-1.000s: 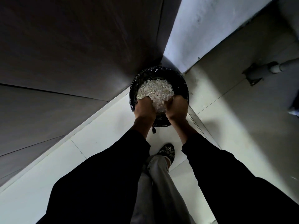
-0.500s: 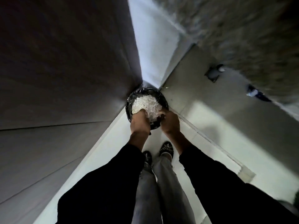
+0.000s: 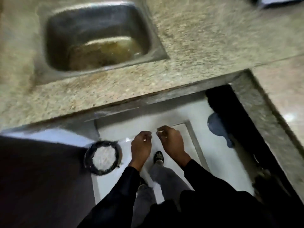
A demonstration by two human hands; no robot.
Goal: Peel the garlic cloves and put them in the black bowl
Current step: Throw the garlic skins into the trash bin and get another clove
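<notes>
My left hand [image 3: 141, 145] and my right hand [image 3: 171, 142] hang side by side over the white floor, just in front of the counter edge. Their fingers are loosely curled and I see nothing held in either; a few pale flecks cling to them. A round bin with a black liner [image 3: 88, 159], filled with white garlic skins [image 3: 103, 156], stands on the floor to the left of my left hand, apart from it. No garlic cloves and no black bowl are in view. The picture is blurred by motion.
A speckled stone counter [image 3: 189, 46] runs across the top, with a steel sink [image 3: 54, 38] holding murky water set into it. A dark cabinet front [image 3: 41, 178] fills the lower left. My legs and a shoe [image 3: 158, 157] are below my hands; a dark gap lies at the right.
Both hands have come up off the heap of skins in the bin. The view has swung from the bin and wall to the counter and sink; the bin now lies lower left.
</notes>
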